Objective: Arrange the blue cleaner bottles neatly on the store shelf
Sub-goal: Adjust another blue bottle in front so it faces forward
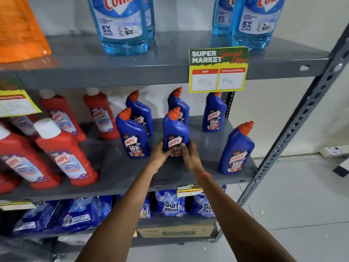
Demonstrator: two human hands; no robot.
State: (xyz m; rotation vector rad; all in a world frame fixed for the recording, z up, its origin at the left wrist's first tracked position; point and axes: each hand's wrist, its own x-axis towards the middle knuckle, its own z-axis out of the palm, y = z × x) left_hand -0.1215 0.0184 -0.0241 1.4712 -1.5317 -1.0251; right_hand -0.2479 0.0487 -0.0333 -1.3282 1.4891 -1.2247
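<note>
On the grey middle shelf [188, 173], both hands clasp the lower body of one blue Harpic bottle [175, 129]: the left hand [160, 151] wraps its left side, the right hand [190, 153] its right, fingers curled over the label. It stands upright, long axis vertical, its angled red cap [174, 112] tipped up and to the right, label facing the camera. Five other blue bottles [133, 137] stand around it, one [236, 150] near the shelf's front right edge, well apart. Red Harpic bottles [64, 154] fill the left.
</note>
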